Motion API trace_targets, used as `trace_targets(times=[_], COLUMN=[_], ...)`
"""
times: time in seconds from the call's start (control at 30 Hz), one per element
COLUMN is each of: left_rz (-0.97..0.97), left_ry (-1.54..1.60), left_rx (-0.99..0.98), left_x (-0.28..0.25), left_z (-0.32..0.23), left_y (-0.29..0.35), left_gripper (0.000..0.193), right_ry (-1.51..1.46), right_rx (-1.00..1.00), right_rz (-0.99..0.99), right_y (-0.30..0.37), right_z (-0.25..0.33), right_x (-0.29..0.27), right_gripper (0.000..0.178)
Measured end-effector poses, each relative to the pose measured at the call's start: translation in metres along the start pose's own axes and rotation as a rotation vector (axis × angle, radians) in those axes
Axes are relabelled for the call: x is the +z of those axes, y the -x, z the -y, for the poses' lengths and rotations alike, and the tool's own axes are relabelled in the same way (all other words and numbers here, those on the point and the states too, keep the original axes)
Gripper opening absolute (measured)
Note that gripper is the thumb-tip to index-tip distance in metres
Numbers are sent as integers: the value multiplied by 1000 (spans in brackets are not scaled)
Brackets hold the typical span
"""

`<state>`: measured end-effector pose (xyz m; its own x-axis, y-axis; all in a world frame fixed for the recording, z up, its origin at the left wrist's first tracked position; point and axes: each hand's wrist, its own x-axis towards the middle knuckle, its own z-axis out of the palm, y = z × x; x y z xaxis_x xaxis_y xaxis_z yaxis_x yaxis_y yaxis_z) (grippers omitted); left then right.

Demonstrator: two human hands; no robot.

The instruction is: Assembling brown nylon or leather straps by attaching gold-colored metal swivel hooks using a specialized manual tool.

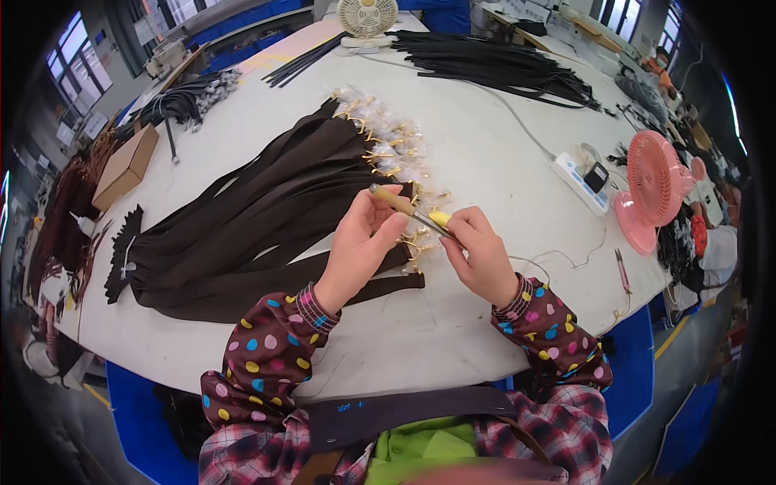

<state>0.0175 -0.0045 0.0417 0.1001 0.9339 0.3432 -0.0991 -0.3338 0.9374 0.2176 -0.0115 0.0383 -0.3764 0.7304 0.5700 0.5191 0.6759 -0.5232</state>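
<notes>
Between my hands lies a slim tool point(398, 201) with a tan handle and a metal shaft; its exact kind I cannot make out. My left hand point(364, 242) has its fingers curled behind the handle, with the thumb close to it. Closed round the shaft end is my right hand point(481, 252), and a small yellow piece point(440, 218) shows at its fingertips. Under and beside my left hand spreads a bundle of dark brown straps point(259, 210), gathered at the left end. Gold-coloured metal pins and clear plastic wrapping point(388, 133) line the straps' right ends.
The white table point(477, 162) carries a pink fan point(653, 182), a white power strip point(579, 183) and scissors-like pink snips point(622, 271) on the right. A cardboard box point(125, 168) sits left. Black straps point(493, 65) and a cream fan point(366, 16) are at the back. Blue bins point(630, 356) flank the near edge.
</notes>
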Motion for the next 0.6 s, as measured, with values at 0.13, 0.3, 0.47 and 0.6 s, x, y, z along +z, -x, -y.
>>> trace_targets(times=[0.13, 0.3, 0.47, 0.6], left_rz=[-29, -37, 78, 96], left_ry=[173, 158, 244, 304], left_rx=[-145, -96, -103, -176], left_x=[-9, -14, -22, -25], left_z=[-2, 14, 22, 20], left_y=[2, 5, 3, 5], left_gripper=[20, 17, 8, 8], right_ry=[11, -34, -390, -705], right_rx=[4, -18, 215, 404], right_rz=[-14, 120, 368, 503], right_y=[4, 13, 11, 12], right_z=[-1, -3, 0, -4], right_x=[11, 12, 1, -4], right_gripper=[20, 22, 25, 31])
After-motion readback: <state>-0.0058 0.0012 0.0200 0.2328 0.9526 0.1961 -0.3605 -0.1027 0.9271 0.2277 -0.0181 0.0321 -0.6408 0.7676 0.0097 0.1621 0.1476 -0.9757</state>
